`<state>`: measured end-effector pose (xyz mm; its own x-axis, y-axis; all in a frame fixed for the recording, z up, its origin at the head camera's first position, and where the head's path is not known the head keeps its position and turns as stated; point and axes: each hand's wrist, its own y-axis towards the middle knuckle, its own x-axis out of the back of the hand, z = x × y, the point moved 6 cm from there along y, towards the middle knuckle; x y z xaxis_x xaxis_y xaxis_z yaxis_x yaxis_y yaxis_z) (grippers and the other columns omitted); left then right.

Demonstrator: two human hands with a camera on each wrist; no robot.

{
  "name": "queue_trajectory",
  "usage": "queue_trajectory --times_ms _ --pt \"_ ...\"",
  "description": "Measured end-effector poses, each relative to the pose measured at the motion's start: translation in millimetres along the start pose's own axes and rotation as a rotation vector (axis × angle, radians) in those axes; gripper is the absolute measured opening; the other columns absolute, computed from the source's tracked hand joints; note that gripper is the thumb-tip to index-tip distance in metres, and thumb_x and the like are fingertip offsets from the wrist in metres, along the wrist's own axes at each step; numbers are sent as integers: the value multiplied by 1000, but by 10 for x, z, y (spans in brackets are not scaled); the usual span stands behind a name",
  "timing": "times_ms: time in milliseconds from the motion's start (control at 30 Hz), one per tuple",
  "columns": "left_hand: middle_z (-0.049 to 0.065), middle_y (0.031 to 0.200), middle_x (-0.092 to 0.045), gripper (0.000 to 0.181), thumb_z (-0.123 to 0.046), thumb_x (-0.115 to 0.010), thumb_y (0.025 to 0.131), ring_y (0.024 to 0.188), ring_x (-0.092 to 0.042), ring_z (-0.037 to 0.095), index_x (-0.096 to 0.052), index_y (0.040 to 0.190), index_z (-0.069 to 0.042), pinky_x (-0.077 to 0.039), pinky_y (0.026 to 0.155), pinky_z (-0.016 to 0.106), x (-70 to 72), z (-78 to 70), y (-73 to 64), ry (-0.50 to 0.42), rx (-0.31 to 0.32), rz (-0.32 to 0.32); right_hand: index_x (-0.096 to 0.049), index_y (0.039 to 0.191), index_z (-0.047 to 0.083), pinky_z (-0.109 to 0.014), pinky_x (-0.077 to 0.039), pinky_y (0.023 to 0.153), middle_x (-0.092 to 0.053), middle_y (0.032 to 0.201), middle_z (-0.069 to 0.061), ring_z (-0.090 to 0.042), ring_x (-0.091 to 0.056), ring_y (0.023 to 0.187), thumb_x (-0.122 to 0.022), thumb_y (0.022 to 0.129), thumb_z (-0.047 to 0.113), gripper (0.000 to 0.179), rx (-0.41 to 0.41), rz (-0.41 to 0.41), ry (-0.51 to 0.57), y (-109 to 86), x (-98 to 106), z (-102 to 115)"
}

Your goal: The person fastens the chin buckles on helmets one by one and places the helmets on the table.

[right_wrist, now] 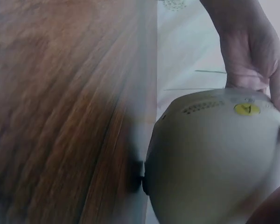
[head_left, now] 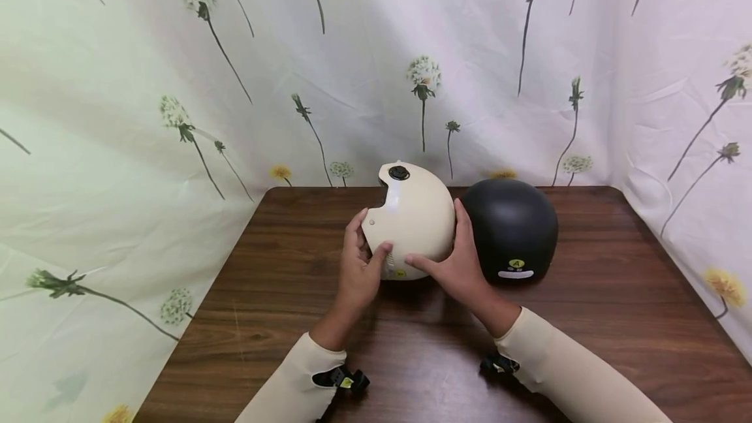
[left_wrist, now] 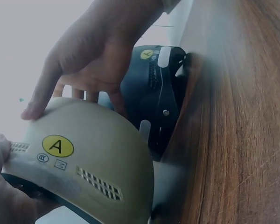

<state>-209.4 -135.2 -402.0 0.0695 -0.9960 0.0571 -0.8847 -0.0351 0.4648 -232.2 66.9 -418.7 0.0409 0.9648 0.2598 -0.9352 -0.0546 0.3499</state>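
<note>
Dandelion-printed curtain [head_left: 370, 83] being seen beyond wood-grain table [head_left: 276, 292]. Cream open-face helmet [head_left: 420, 214] being gripped between left hand [head_left: 360, 271] and right hand [head_left: 460, 269]; black helmet [head_left: 514, 227] being seen just beside right hand. Positioning seemingly being done; even two-handed support likely being needed next.

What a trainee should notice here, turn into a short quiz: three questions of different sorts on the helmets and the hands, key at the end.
1. True or false: in the head view, the black helmet sits to the right of the cream helmet.
2. What do the left hand and the right hand hold? (a) the black helmet (b) one helmet each (c) the cream helmet
3. Fill in: in the left wrist view, the yellow sticker on the cream helmet bears the letter ___.

Key: 1. True. 2. c. 3. A.
</note>
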Motion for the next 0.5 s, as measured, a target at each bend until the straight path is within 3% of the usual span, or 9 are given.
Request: queue_trajectory --times_ms 200,367,500 --pt "24 164 -52 74 4 -68 104 131 -63 5 -28 166 -1 -55 102 20 63 45 0 -95 25 -52 -2 177 23 -65 -35 127 -8 184 -8 -34 -24 167 -102 77 29 142 -16 68 -6 -7 -1 -74" --pt "20 166 -50 73 -2 -67 106 134 -62 8 -27 168 -7 -57 102 21 111 75 -5 -139 80 -99 0 177 25 -67 -34 127 -8 184 -7 -36 -25 167 -102 76 33 144 -48 97 10 -4 -26 -153" --pt "18 166 -50 71 -5 -63 108 135 -63 10 -25 169 -10 -58 103 23 131 114 0 -245 130 -138 0 177 27 -66 -33 127 -9 184 -7 -36 -27 166 -103 75 31 145 -48 100 42 6 -51 -192"
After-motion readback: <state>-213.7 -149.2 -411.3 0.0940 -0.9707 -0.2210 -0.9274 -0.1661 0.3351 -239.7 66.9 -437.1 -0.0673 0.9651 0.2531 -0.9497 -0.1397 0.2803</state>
